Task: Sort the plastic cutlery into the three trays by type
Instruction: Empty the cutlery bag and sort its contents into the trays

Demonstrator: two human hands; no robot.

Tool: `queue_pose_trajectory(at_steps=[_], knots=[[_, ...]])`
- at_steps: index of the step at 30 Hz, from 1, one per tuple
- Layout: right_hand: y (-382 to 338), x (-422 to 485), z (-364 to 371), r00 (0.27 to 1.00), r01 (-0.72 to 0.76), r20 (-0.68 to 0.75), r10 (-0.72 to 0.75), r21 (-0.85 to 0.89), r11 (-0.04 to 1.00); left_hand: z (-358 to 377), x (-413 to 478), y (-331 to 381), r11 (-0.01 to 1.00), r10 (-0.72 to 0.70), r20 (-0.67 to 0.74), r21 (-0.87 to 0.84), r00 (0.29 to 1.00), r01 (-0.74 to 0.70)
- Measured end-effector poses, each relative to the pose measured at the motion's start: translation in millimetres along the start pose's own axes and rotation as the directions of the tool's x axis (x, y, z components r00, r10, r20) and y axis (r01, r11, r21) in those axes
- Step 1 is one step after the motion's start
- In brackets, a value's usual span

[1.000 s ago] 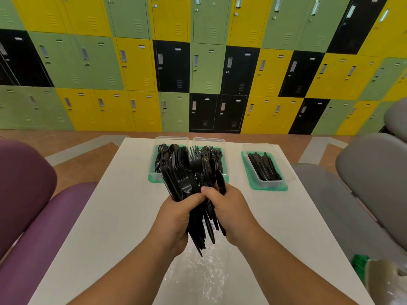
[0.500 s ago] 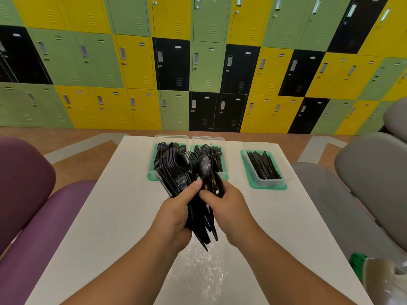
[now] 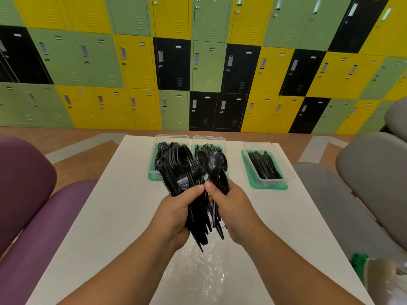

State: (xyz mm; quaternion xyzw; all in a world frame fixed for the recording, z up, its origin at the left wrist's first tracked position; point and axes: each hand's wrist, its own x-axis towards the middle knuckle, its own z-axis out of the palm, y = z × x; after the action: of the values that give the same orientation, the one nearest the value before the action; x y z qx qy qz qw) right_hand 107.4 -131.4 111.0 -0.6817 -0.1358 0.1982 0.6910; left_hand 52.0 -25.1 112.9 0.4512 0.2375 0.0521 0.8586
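in the head view, your left hand [image 3: 176, 213] is closed around a big bundle of black cutlery [image 3: 187, 172], and the heads fan upward and away from you while the handle ends point down toward the table [image 3: 99, 205]. your right hand [image 3: 233, 208] is also closed, touching the same bundle from its right side, and its thumb and fingers pinch the neck of one spoon [image 3: 214, 164] that stands a little above the others. the long axis of this spoon goes nearly straight away from you, with the bowl on top.

beyond your hands three trays stand in a row. the spoon tray [image 3: 154, 175] is ahead and a little to the left, partly hidden behind the bundle. the fork tray [image 3: 209, 142] is directly ahead. the knife tray [image 3: 267, 186] is ahead to the right, well apart from the other two. i think the spoon must travel forward and leftward, crossing over the bundle, though it is your right hand that holds it.
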Motion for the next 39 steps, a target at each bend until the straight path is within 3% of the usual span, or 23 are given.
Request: queue_pose_trajectory(at_steps=[7, 13, 19, 23, 28, 31, 36, 39], knots=[[-1, 3, 3, 0.992, 0.006, -0.124, 0.0, 0.048, 0.999, -2, 2, -1, 0.997, 0.02, -0.003, 0.07, 1.0, -0.02], [-3, 11, 9, 0.97, -0.081, -0.208, 0.126, 0.213, 0.974, -3, 7, 0, 0.999, -0.041, -0.032, -0.001, 0.999, 0.041], [-6, 17, 3, 0.971, -0.179, -0.107, 0.213, 0.264, 0.948, -9, 10, 5, 0.999, -0.04, -0.061, -0.024, 0.997, 0.038], [-8, 18, -6, 0.984, -0.164, -0.057, 0.166, 0.047, 0.985, -15, 13, 7, 0.998, -0.049, -0.065, -0.028, 0.997, 0.047], [-5, 16, -11, 0.98, -0.197, 0.071, 0.187, 0.176, 0.964, -19, 16, 7, 0.998, -0.04, -0.072, -0.052, 0.997, 0.036], [-2, 14, -10, 0.981, -0.185, 0.082, 0.173, 0.159, 0.97, -20, 16, 8, 0.999, -0.03, -0.064, -0.03, 0.997, 0.028], [3, 10, -3, 0.981, -0.141, 0.12, 0.151, -0.085, 0.986, -17, 15, 9, 0.995, -0.096, 0.045, -0.029, 0.994, 0.097], [2, 9, -2, 0.98, -0.138, 0.139, 0.143, -0.041, 0.99, -17, 13, 13, 0.992, -0.091, 0.157, -0.068, 0.983, 0.103]])
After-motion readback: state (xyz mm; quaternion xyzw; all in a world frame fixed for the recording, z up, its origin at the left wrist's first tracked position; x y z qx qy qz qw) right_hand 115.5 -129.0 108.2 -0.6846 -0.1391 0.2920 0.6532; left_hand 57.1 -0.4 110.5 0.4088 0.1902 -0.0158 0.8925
